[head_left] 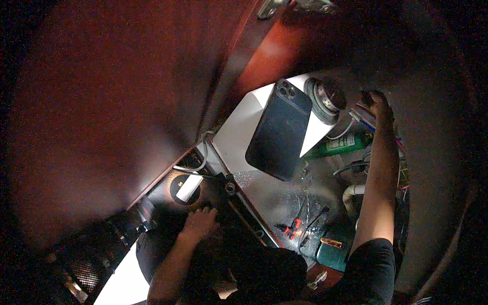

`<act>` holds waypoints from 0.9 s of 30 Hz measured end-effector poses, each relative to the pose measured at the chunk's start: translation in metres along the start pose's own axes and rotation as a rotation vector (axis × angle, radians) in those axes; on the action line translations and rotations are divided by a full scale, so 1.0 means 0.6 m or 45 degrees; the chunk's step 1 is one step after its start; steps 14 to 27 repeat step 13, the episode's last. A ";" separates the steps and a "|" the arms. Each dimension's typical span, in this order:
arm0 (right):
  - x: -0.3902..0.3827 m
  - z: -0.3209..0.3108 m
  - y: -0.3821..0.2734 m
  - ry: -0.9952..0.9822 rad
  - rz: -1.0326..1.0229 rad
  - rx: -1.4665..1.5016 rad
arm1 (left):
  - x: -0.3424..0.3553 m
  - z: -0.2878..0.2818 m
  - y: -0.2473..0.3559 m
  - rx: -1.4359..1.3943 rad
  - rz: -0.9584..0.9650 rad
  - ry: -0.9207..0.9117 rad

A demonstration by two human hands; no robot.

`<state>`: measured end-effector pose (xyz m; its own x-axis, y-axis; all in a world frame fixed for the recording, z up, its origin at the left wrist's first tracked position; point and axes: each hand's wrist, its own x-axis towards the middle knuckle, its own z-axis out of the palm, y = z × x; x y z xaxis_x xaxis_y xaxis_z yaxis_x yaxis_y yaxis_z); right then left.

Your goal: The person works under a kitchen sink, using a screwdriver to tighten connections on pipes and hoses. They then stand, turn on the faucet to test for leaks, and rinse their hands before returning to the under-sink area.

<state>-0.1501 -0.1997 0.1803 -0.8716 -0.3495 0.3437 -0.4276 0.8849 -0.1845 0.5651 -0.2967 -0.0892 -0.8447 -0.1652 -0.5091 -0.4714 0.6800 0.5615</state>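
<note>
My right hand [376,104] is stretched far out at the upper right, its fingers curled. Shadow hides what is in them. Just below that hand run thin blue and white lengths [362,121], perhaps wires or pens. Left of it lies a round grey metal part [325,100] with a perforated centre. A dark smartphone [279,129], camera side showing, rests beside that part against a bright white surface [239,122]. Low at the left, my left hand [201,223] hangs over dark cloth, fingers loosely bent and apart, with nothing visible in it.
A green labelled bottle [343,145] lies under my right forearm, near a pale bent pipe [353,195]. Red-handled pliers [291,230] and a teal box [331,254] sit lower down. A large reddish-brown panel [117,101] stands at left. A white block [189,188] is near my left hand.
</note>
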 end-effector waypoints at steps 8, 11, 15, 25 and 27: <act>-0.231 -0.058 -0.032 0.093 0.044 0.206 | 0.003 0.060 -0.056 -0.095 0.246 -0.030; -0.416 -0.103 -0.092 -0.070 0.011 0.394 | 0.004 0.056 -0.050 -0.282 0.409 0.147; -0.558 -0.235 -0.242 -0.278 -0.248 0.574 | 0.013 0.083 -0.079 -0.454 0.445 0.256; -0.558 -0.235 -0.242 -0.278 -0.248 0.574 | 0.013 0.083 -0.079 -0.454 0.445 0.256; -0.558 -0.235 -0.242 -0.278 -0.248 0.574 | 0.013 0.083 -0.079 -0.454 0.445 0.256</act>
